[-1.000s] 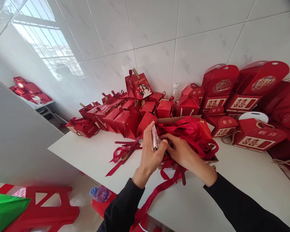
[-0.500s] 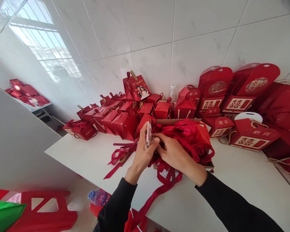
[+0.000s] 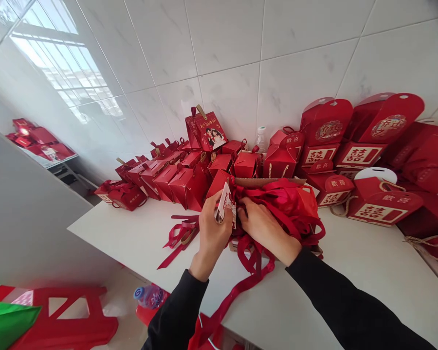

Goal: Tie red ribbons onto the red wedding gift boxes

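Observation:
My left hand [image 3: 214,228] is closed on a small white card [image 3: 225,201] with red print, held tilted at the left end of the ribbon box. Close to the card's right side, my right hand [image 3: 264,226] reaches in among the ribbons with its fingers curled. Its fingertips are partly hidden, and what they hold cannot be made out. Loose red ribbons [image 3: 292,204] fill an open cardboard box [image 3: 268,182] under that hand. One long red ribbon [image 3: 241,288] trails over the table's front edge, and several shorter ribbon pieces [image 3: 180,236] lie left of my left hand.
Folded red gift boxes [image 3: 190,187] crowd the back of the white table [image 3: 109,226] along the tiled wall. Larger red boxes [image 3: 381,204] stand at the right. A clear bottle [image 3: 261,138] is behind. Below are a capped bottle [image 3: 149,296] and a red stool [image 3: 69,318].
The card in my left hand has turned so more of its printed face shows. My right hand has drawn away from my left thumb and sunk into the ribbons.

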The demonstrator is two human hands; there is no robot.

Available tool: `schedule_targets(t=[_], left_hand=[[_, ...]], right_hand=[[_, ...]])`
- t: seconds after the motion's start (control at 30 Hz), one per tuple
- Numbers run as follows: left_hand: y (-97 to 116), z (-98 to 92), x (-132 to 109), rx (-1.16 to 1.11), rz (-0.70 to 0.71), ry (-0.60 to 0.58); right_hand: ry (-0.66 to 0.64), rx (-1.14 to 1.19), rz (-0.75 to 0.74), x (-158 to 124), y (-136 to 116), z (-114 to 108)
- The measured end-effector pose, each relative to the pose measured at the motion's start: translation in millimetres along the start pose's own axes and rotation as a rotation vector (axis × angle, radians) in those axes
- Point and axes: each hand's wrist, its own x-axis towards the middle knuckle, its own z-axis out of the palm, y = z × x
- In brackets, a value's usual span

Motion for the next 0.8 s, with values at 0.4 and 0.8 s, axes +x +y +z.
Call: schedule_targets(t=[0.4, 0.8], left_hand=[[2.0, 2.6, -2.1, 0.058, -0.002, 0.037], [10.2, 12.3, -1.2, 0.260, -0.072, 0.061]], right_hand=[[-0.045, -0.193, 0.016, 6.2, 1.9, 0.1], [-0.060, -0.224, -0.009, 6.7, 12.2, 7.2]])
